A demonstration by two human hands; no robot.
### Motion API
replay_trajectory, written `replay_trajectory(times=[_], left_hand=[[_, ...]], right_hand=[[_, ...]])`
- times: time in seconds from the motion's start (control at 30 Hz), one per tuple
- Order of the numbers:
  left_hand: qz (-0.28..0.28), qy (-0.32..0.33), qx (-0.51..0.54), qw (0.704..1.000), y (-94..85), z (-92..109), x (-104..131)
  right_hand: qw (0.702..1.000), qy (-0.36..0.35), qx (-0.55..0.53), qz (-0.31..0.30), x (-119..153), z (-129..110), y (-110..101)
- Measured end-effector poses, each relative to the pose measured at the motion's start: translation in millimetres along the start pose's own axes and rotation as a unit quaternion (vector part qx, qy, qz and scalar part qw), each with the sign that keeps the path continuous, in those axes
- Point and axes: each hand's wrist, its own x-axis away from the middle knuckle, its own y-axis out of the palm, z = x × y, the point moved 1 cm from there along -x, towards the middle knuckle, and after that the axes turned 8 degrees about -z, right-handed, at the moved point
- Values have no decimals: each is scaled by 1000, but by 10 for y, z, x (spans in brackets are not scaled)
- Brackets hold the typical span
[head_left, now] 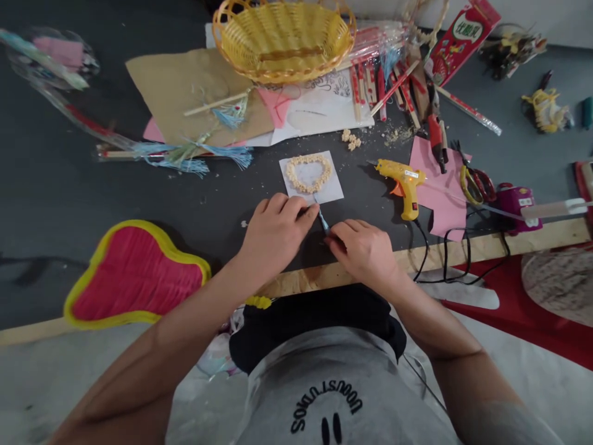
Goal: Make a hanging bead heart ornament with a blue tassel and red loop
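Note:
A heart-shaped ring of small cream pieces (309,173) lies on a white paper square (332,185) in the middle of the table. From its lower tip a light blue tassel (323,219) runs toward the table's front edge. My left hand (280,228) rests at the paper's lower edge, thumb and fingertips drawn together at the tassel's upper end. The fingers of my right hand (364,250) are pinched on the tassel's lower end. A yellow glue gun (405,182) lies to the right of the paper, apart from both hands.
Behind are a yellow basket (287,43), brown paper (199,93) and red-and-wood sticks (393,89). Scissors (473,184), pink paper (445,201) and black cables (445,247) lie right. A red heart with yellow rim (139,272) is at left, near the wooden edge (301,281).

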Motion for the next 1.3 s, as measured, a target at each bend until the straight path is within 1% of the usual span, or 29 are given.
replay_trajectory(times=[0.17, 0.37, 0.47, 0.6, 0.7, 0.77, 0.83, 1.03, 1.13, 1.3], left_hand=[[-16, -1, 49, 999, -39, -56, -42], [-33, 27, 47, 998, -117, -129, -119], [-43, 29, 62, 997, -115, -141, -118], [-40, 25, 49, 998, -86, -131, -87], [-40, 25, 31, 998, -56, -122, -69], [-38, 27, 32, 998, -39, -121, -63], [-33, 30, 29, 999, -32, -124, -59], [-16, 36, 14, 999, -101, -142, 1], [-24, 41, 31, 998, -135, -115, 73], [-29, 59, 38, 997, -118, 25, 153]], right_hand=[[1000, 3, -5, 4, 13, -18, 6], [1000, 11, -13, -5, 30, -20, -4], [999, 3, -37, 7, -16, 5, -43], [998, -9, -45, 52, -142, 37, -79], [999, -21, -26, 36, -187, 32, -57], [999, -25, -16, 25, -172, 18, -36], [999, -28, -6, 27, -140, 3, -21], [999, -27, 17, 24, -74, -32, 1], [999, -28, 16, 28, -44, -38, 9], [999, -31, 12, 27, 32, -36, 18]])
